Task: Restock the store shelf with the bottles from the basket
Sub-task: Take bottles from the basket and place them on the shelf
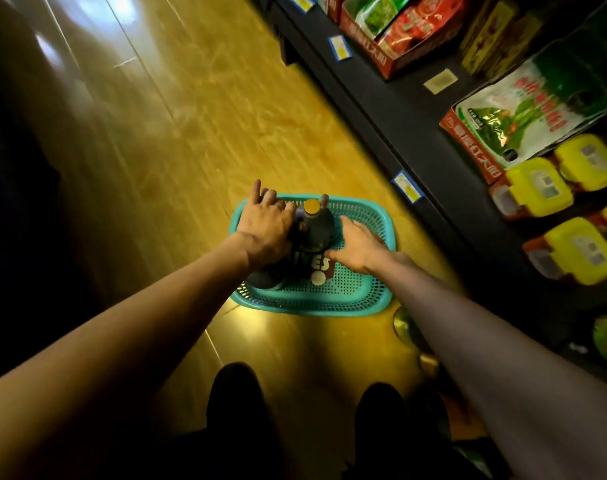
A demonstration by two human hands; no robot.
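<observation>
A teal perforated basket sits on the floor beside the shelf. In it a dark bottle with a yellow cap and a brown label stands upright. A second dark rounded shape, possibly another bottle, shows under my left wrist. My left hand presses against the left side of the upright bottle, its fingers spread over the basket's far rim. My right hand is on the bottle's right side, thumb on the label and fingers against the shoulder. The dark store shelf runs along the right.
The shelf holds red boxes of green and red packets and yellow-lidded tubs. Blue price tags stick out from its edge. The wooden floor stretches left and ahead. My dark shoes are just behind the basket.
</observation>
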